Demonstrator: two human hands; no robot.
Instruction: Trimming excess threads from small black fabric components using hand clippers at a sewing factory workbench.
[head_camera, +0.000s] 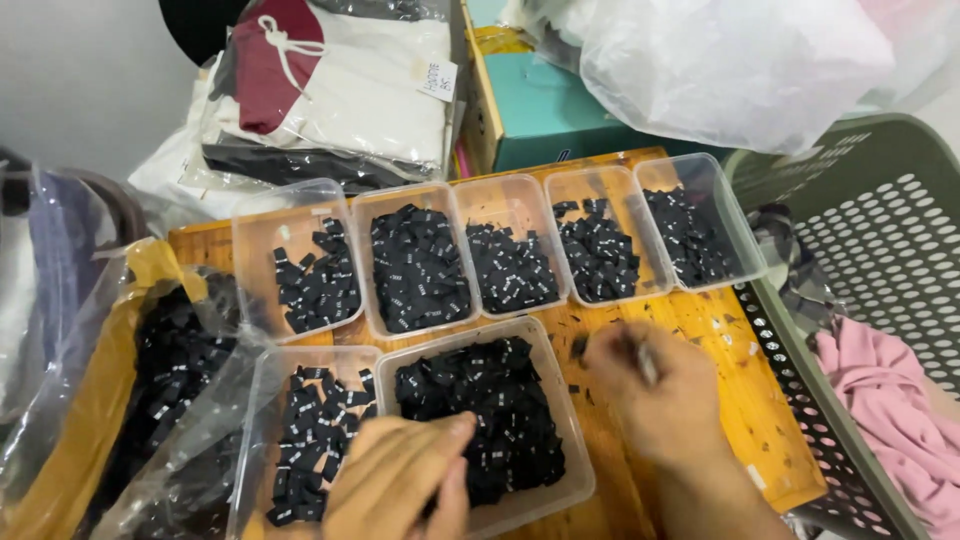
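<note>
The left hand (400, 480) lay nearest, its fingers curled and pinched over the black woven labels in the clear rectangular plastic tub (560, 400) at the front; whether it actually gripped a label could not be told. Just left of that tub sat a second clear tub (262, 400), thinly filled with the same small black labels with white marks. The right hand (665, 400) hovered beside the front tub over the yellow wooden counter (740, 400), fingers closed around a thin, blurred object, possibly a small tool. A few stray black scraps (580, 347) lay on the counter near it. To the far left sagged an open clear plastic bag (150, 390) heaped with more labels.

Beyond stood a row of five clear tubs (500, 200) of sorted labels, a grey perforated laundry basket (880, 230) holding pink cloth (890, 400) on the right, and bagged folded garments (340, 90) behind.

The tubs stood edge to edge, so a loosely pinched label could likely drop into the wrong one, and a knock from a wrist might scatter labels.
</note>
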